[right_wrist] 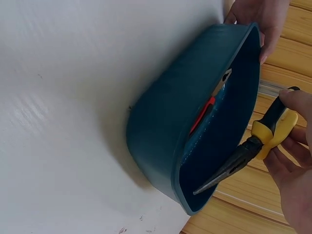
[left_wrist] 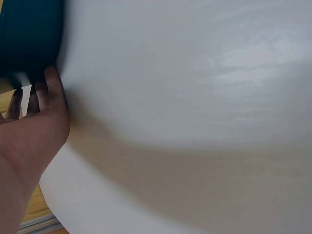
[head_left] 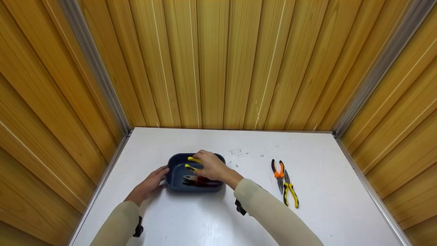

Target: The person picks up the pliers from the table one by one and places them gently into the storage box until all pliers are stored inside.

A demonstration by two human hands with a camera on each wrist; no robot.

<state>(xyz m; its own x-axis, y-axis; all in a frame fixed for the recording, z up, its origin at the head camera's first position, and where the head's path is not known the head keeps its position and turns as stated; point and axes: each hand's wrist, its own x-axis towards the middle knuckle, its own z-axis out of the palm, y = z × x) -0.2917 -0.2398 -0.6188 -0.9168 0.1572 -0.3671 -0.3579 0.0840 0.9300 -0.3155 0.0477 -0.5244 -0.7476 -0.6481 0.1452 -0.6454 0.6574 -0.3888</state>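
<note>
My right hand (head_left: 212, 166) grips long-nose pliers (right_wrist: 265, 131) by their yellow and black handles, over the blue tray (head_left: 174, 187). In the right wrist view their pointed jaws are together and tilt down across the tray's rim. Beneath that hand, red-handled pliers (head_left: 188, 179) lie inside the tray, their handles partly hidden in shadow. My left hand (head_left: 150, 184) touches the tray's left end with its fingers extended against the wall. The left wrist view shows the fingertips (left_wrist: 52, 78) right at the tray's side.
To the right on the white table (head_left: 324, 177) lie orange and black pliers (head_left: 278, 175) and, close beside them, another yellow and black pair (head_left: 290, 191). Small dark marks spot the tabletop behind the tray. Wood-patterned panels (head_left: 211, 68) enclose the back and both sides.
</note>
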